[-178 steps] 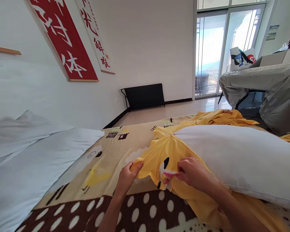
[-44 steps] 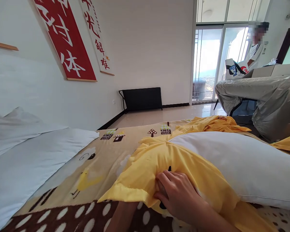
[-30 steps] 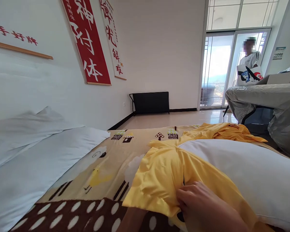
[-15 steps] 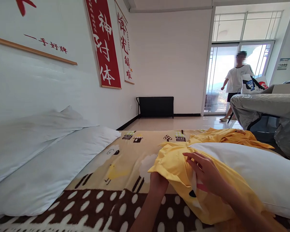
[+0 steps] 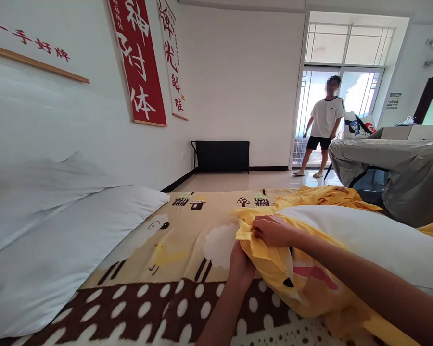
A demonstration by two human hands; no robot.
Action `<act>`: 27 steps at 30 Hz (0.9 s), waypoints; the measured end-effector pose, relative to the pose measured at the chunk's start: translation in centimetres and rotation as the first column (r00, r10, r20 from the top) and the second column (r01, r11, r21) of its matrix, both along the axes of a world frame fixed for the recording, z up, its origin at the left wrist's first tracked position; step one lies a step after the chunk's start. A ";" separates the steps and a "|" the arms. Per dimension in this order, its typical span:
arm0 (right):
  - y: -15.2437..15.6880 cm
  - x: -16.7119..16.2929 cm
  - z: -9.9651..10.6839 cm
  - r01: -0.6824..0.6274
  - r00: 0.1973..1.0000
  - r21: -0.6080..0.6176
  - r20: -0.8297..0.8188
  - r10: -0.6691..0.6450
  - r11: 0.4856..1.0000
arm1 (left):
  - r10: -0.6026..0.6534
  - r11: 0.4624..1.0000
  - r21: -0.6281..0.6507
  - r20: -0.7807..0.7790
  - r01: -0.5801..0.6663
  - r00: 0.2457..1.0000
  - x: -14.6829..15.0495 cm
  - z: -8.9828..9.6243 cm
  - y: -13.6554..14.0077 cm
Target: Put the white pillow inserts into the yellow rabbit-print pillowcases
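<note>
A yellow pillowcase with a printed pink and black pattern lies bunched around the near-left end of a white pillow. My left hand grips the case's left edge from below, its fingertips hidden under the cloth. On top, my right hand is closed on the same gathered corner, its fingers curled into the folds. Most of the pillow shows bare to the right of my right forearm. More yellow cloth lies crumpled behind the pillow.
White pillows lie at the left on a patterned blanket. At the back right stands a table under grey plastic, with bags and a box on it. A person is near the glass door. A black folded frame leans by the wall.
My right hand has moved left and closed from loosely spread fingers onto the pillowcase corner. The cloth there is more bunched. The view has shifted right, and the person has stepped beside the table.
</note>
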State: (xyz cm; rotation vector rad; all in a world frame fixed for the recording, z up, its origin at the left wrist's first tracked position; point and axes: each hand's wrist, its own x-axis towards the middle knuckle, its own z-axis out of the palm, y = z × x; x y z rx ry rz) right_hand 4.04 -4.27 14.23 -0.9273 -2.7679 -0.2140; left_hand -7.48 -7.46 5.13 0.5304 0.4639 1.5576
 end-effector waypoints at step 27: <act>2.0 1.5 2.4 0.298 0.948 0.198 -0.177 -0.264 0.934 | 0.486 0.873 0.487 -0.873 -0.025 -0.030 -0.1 2.9 -3.5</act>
